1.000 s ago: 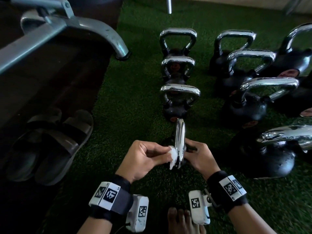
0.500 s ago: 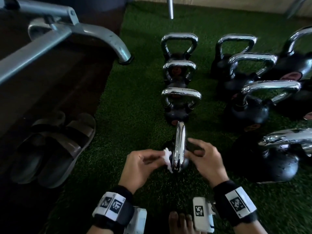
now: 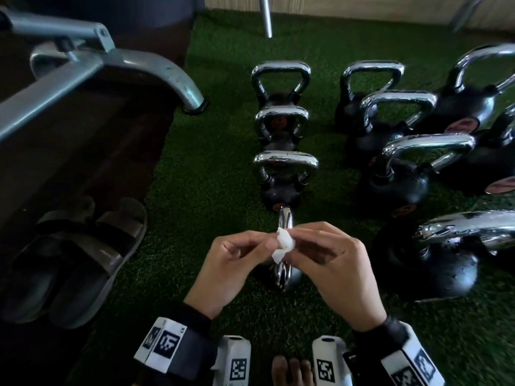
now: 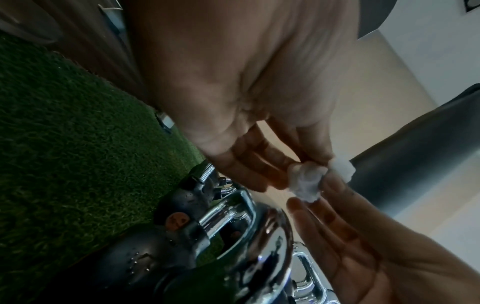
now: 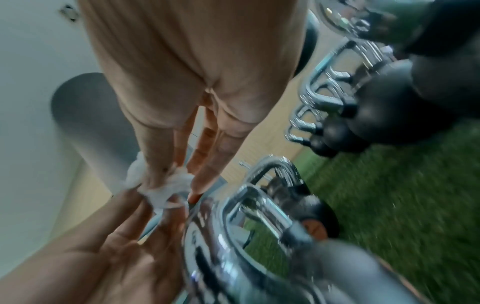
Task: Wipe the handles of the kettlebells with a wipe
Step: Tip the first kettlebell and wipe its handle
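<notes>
Both hands meet just above the nearest kettlebell's chrome handle (image 3: 285, 222), which stands edge-on to me on the green turf. Between them is a small crumpled white wipe (image 3: 284, 243). My left hand (image 3: 250, 247) pinches it from the left and my right hand (image 3: 315, 242) pinches it from the right. In the left wrist view the wipe (image 4: 306, 182) sits at the fingertips, with the handle (image 4: 272, 242) below. In the right wrist view the wipe (image 5: 166, 190) hangs beside the handle (image 5: 254, 203). The kettlebell's black body is mostly hidden under my hands.
Three more small kettlebells (image 3: 281, 168) line up straight ahead. Several larger ones (image 3: 404, 174) crowd the right side, the closest (image 3: 446, 263) beside my right hand. Sandals (image 3: 72, 260) lie at the left under a grey metal bench leg (image 3: 167, 73). Bare toes (image 3: 289, 369) show below.
My left hand has lifted the wipe off the handle's left side. My right hand has left the kettlebell and come up to take hold of the wipe too.
</notes>
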A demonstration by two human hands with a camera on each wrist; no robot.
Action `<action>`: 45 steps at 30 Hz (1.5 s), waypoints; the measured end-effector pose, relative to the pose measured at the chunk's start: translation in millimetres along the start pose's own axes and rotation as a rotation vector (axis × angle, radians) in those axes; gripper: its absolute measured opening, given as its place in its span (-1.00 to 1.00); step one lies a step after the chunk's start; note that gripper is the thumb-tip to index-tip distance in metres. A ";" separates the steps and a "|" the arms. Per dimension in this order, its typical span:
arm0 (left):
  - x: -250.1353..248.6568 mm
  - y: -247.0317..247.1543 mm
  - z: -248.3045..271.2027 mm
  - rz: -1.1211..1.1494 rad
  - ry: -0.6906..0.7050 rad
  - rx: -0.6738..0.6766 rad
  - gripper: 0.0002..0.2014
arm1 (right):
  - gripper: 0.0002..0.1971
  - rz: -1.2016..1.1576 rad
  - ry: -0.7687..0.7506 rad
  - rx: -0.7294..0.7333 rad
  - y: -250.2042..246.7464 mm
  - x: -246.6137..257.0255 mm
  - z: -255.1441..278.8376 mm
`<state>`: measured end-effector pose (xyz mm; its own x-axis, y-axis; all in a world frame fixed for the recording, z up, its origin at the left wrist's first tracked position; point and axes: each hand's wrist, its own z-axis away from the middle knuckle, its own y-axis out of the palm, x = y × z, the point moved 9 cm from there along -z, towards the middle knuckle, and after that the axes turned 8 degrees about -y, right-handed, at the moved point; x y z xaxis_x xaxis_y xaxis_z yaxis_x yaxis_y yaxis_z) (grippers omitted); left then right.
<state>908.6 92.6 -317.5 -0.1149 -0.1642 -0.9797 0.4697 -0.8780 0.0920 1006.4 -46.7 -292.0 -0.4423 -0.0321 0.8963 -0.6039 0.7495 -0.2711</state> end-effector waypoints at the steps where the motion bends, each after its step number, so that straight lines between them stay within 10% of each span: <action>1: -0.3 2.1 -0.1 -0.007 0.003 0.018 -0.73 | -0.70 0.012 0.015 -0.011 -0.1 -3.4 1.4; 4: 14.2 -8.1 -6.0 -0.150 0.005 -0.015 -0.69 | -0.74 0.042 0.067 -0.082 -10.2 -19.4 2.8; 8: 83.7 -11.9 -29.8 -0.671 -0.130 0.132 -0.09 | -0.75 0.149 0.214 -0.200 -38.7 -62.7 -0.9; 12: 103.7 33.6 -37.3 -0.862 0.055 0.263 0.25 | -0.74 0.242 0.327 -0.113 -25.7 -101.2 -10.7; 16: 98.6 33.7 -42.6 -0.835 0.176 0.085 0.11 | -0.74 0.293 0.369 -0.028 -1.4 -118.3 -14.5; 29: 99.9 28.6 -45.5 -0.741 0.166 0.139 0.07 | -0.77 0.306 0.247 -0.076 6.0 -107.1 -31.1; 38: 107.4 20.2 -49.8 -0.667 0.048 0.157 0.12 | -0.68 0.356 -0.252 -0.128 11.1 -37.7 -28.0; 45: 109.2 19.9 -55.2 -0.726 0.049 0.163 0.12 | -0.67 0.344 -0.227 -0.078 5.7 -33.8 -38.0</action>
<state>953.7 82.0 -432.5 -0.3062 0.4991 -0.8107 0.1543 -0.8143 -0.5596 1043.1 -16.2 -310.6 -0.7496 0.0900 0.6557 -0.3477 0.7894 -0.5059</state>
